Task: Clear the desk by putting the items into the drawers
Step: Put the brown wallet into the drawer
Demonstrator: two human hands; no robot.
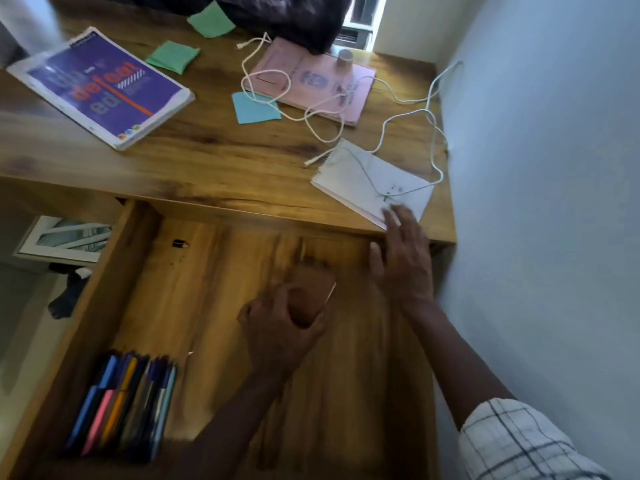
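The wooden drawer (214, 271) is pulled out below the desk edge. My left hand (280, 327) grips a small brown, blurred object (310, 294) over the middle of the drawer. My right hand (401, 261) reaches forward with straight fingers, whose tips touch the near corner of a white spiral notepad (370, 181) at the desk's front right. A white cable (408, 119) lies across the notepad and the pink booklet (311, 81). A purple book (100, 88) lies at the left.
Several pens (124, 403) lie in the drawer's near left corner, and a small black item (180, 243) at its back. Green (173, 57) and blue (254, 107) paper squares lie on the desk. A dark bag (284, 15) sits at the back. The wall (540, 202) is close on the right.
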